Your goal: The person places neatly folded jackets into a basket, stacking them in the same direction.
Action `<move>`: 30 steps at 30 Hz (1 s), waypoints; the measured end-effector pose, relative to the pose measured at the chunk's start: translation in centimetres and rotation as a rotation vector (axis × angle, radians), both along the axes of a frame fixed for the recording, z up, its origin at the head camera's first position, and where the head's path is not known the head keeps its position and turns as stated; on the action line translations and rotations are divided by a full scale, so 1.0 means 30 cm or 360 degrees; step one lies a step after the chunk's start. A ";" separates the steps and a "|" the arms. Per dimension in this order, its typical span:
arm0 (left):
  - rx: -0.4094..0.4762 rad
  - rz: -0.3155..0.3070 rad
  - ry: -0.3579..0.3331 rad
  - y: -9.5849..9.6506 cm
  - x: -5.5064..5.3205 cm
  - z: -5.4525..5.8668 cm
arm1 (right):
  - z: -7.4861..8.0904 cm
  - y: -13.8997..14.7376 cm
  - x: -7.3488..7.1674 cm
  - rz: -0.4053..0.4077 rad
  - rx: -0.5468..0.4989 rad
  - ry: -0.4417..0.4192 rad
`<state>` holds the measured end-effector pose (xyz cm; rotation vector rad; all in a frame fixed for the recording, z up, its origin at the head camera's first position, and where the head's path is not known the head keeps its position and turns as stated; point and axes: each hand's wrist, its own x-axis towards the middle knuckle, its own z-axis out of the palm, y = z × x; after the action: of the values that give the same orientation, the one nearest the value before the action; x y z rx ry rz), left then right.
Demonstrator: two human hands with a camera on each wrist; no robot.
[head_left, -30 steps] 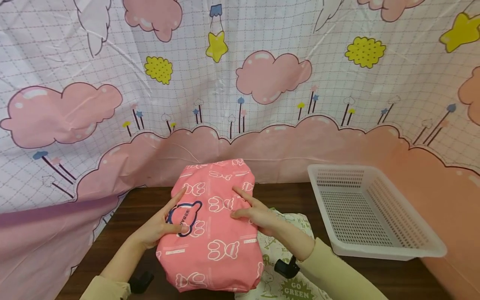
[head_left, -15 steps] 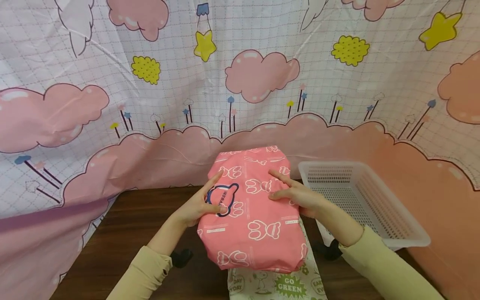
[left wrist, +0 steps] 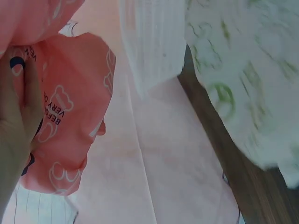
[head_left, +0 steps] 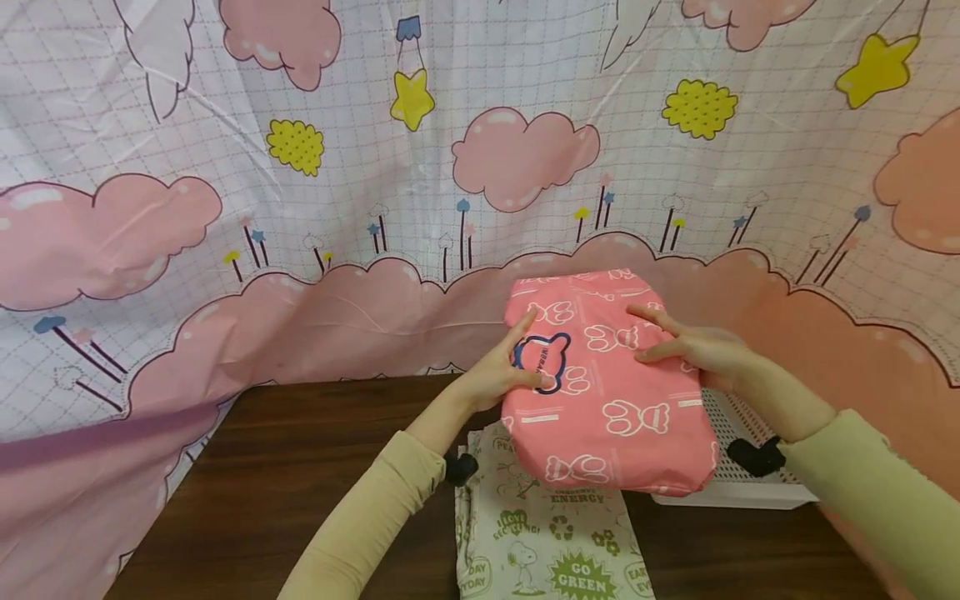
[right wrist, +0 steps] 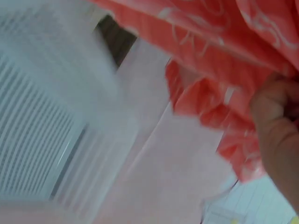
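Observation:
A pink folded cloth (head_left: 592, 425) with white bear prints and a dark blue bear-head outline is held up in the head view. My left hand (head_left: 491, 377) grips its left side, thumb and finger on top. On the opposite side my right hand (head_left: 708, 354) grips it, with the other fingers hidden beneath. Loose folds of the pink cloth (right wrist: 205, 100) hang down in the right wrist view. A white plastic basket (head_left: 738, 496) stands below and behind the right hand, partly covered by cloth and arm.
A cream folded cloth (head_left: 525, 533) with green prints lies on the dark wooden table (head_left: 300, 475), left of the basket. Behind the table hangs a pink and white curtain (head_left: 337, 325) with clouds and stars.
Both hands have carried the pink cloth to the right and away from me, toward the basket. More of the cream cloth shows now, and the basket is more covered.

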<state>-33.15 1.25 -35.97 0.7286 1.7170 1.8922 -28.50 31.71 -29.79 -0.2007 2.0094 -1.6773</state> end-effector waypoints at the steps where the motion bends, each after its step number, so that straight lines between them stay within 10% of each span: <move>1: -0.0008 -0.0003 0.0001 0.033 -0.008 0.000 | 0.004 0.031 -0.006 0.0002 0.0032 -0.0003; 17: -0.0089 0.0022 -0.0059 0.511 -0.081 -0.026 | -0.014 0.479 -0.073 -0.0007 0.0349 -0.0088; 30: -0.0204 0.0283 -0.0025 0.656 -0.115 -0.136 | -0.053 0.520 -0.124 -0.0042 0.0509 -0.0198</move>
<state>-36.60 20.94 -40.06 0.5260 1.9283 1.8749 -32.20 47.31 -31.38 0.0415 2.1556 -1.3236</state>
